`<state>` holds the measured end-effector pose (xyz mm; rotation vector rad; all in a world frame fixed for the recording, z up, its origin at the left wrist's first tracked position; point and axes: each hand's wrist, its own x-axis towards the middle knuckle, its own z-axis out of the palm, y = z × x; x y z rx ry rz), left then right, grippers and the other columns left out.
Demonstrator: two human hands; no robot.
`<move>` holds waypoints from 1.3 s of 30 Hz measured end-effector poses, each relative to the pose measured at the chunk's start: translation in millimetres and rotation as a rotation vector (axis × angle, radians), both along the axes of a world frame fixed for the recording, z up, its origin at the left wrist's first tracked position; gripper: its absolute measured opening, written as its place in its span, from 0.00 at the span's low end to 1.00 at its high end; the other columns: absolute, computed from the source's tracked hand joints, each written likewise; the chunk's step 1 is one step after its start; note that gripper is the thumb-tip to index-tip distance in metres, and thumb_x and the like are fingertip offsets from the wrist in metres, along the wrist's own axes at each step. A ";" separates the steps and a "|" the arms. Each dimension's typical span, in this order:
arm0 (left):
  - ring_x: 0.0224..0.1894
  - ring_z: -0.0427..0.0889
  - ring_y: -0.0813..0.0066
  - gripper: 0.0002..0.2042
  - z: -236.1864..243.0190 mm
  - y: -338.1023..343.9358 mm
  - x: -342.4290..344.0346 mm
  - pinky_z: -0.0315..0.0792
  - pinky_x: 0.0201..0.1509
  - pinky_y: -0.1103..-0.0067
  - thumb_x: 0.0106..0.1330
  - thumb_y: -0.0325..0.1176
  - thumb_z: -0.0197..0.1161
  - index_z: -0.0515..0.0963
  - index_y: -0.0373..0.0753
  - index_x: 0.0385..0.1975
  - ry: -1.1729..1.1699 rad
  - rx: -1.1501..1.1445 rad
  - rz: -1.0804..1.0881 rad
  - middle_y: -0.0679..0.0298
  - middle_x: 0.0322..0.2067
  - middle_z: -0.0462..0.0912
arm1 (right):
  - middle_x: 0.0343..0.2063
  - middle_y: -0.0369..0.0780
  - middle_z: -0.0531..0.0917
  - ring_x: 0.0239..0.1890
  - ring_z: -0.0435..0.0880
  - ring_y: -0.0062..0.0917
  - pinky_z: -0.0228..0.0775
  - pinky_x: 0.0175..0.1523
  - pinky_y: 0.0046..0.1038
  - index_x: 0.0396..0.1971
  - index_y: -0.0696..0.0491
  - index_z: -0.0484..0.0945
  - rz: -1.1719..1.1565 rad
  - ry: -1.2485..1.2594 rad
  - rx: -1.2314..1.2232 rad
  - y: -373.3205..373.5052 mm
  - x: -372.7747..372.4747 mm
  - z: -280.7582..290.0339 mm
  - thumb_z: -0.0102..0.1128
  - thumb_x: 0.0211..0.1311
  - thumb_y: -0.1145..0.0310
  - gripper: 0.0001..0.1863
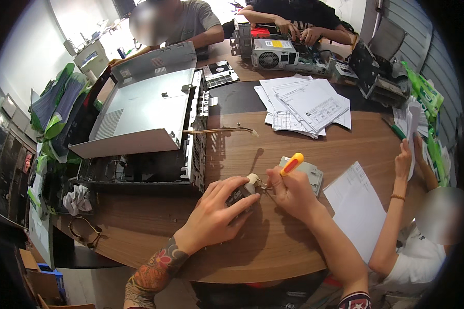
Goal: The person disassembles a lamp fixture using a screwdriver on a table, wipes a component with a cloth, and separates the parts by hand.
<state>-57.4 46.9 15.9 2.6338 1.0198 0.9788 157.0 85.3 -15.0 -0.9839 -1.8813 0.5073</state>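
Observation:
My left hand (219, 213) is closed around a small dark block (236, 198) on the wooden table; its kind is unclear. A cream-coloured knob-like piece (253, 180) rises at the block's far end. My right hand (296, 193) grips a screwdriver by its yellow-orange handle (293, 165), which tilts up and to the right. The screwdriver's tip is hard to make out, close to the cream piece. Partly hidden behind my right hand lies a flat grey plate-like part (313, 176).
At the left lies a computer case (198, 149) with a metal cover (139, 110) resting on it; a thin cable (224, 130) sticks out. Papers (312, 105) lie beyond. Two people work across the table, one at a power supply (274, 56). Another person's hand (403, 159) holds papers right.

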 end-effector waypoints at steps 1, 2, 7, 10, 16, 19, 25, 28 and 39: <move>0.54 0.77 0.54 0.23 -0.8 -0.3 -1.3 0.73 0.56 0.65 0.49 0.26 0.75 0.82 0.45 0.49 -0.005 0.000 0.005 0.54 0.55 0.75 | 0.17 0.47 0.78 0.20 0.78 0.45 0.66 0.25 0.38 0.23 0.59 0.75 -0.003 0.005 0.010 0.9 0.9 -0.1 0.56 0.71 0.68 0.15; 0.54 0.77 0.54 0.23 -1.5 -0.6 -2.8 0.73 0.56 0.65 0.50 0.26 0.74 0.82 0.45 0.49 -0.003 -0.005 0.008 0.54 0.55 0.75 | 0.17 0.46 0.78 0.20 0.78 0.44 0.65 0.24 0.37 0.23 0.58 0.76 -0.005 0.009 0.021 1.7 1.6 0.2 0.58 0.70 0.69 0.14; 0.53 0.77 0.55 0.22 -3.0 -0.5 -5.8 0.74 0.55 0.65 0.49 0.26 0.74 0.82 0.44 0.48 -0.045 -0.011 0.005 0.54 0.55 0.75 | 0.16 0.45 0.78 0.18 0.77 0.40 0.64 0.23 0.35 0.20 0.57 0.76 -0.111 -0.091 0.085 -3.7 3.1 17.0 0.65 0.64 0.69 0.13; 0.57 0.76 0.52 0.22 -0.7 -1.4 -5.8 0.75 0.57 0.65 0.48 0.25 0.73 0.81 0.42 0.47 -0.088 -0.080 -0.004 0.52 0.56 0.74 | 0.15 0.44 0.77 0.16 0.76 0.36 0.63 0.23 0.33 0.19 0.57 0.77 -0.131 -0.080 0.074 -5.0 6.9 23.8 0.67 0.63 0.68 0.14; 0.65 0.71 0.47 0.21 -1.1 -1.9 -5.9 0.74 0.63 0.63 0.46 0.24 0.71 0.79 0.38 0.43 -0.117 -0.169 -0.120 0.50 0.59 0.72 | 0.19 0.41 0.76 0.17 0.73 0.27 0.62 0.24 0.27 0.21 0.59 0.79 -0.132 0.027 0.075 -8.1 12.8 39.3 0.66 0.64 0.69 0.13; 0.64 0.72 0.47 0.21 2.6 -4.5 -1.0 0.75 0.62 0.63 0.46 0.24 0.72 0.78 0.38 0.43 -0.083 -0.128 -0.172 0.49 0.59 0.72 | 0.24 0.40 0.77 0.22 0.74 0.22 0.63 0.27 0.24 0.27 0.60 0.80 -0.099 0.136 0.147 -9.1 13.5 42.6 0.64 0.65 0.70 0.09; 0.61 0.75 0.52 0.21 -1.6 -11.9 9.4 0.76 0.59 0.65 0.46 0.25 0.71 0.77 0.38 0.43 -0.108 -0.128 -0.186 0.52 0.58 0.73 | 0.25 0.33 0.74 0.25 0.70 0.13 0.58 0.29 0.17 0.45 0.58 0.76 0.046 0.610 -0.262 -21.0 8.4 52.3 0.57 0.71 0.69 0.09; 0.60 0.77 0.53 0.22 -1.5 -10.6 10.0 0.77 0.57 0.67 0.46 0.26 0.71 0.77 0.38 0.44 -0.083 -0.090 -0.211 0.52 0.59 0.74 | 0.20 0.29 0.63 0.21 0.54 0.11 0.46 0.26 0.18 0.43 0.57 0.75 0.205 0.755 -0.273 -21.0 15.3 48.6 0.39 0.78 0.46 0.27; 0.58 0.79 0.51 0.20 -6.7 -12.4 12.3 0.78 0.57 0.66 0.49 0.26 0.74 0.79 0.39 0.44 -0.097 -0.047 -0.220 0.50 0.59 0.74 | 0.15 0.31 0.62 0.17 0.54 0.14 0.47 0.24 0.21 0.25 0.55 0.69 0.140 0.753 -0.275 -36.7 4.7 53.9 0.33 0.79 0.46 0.30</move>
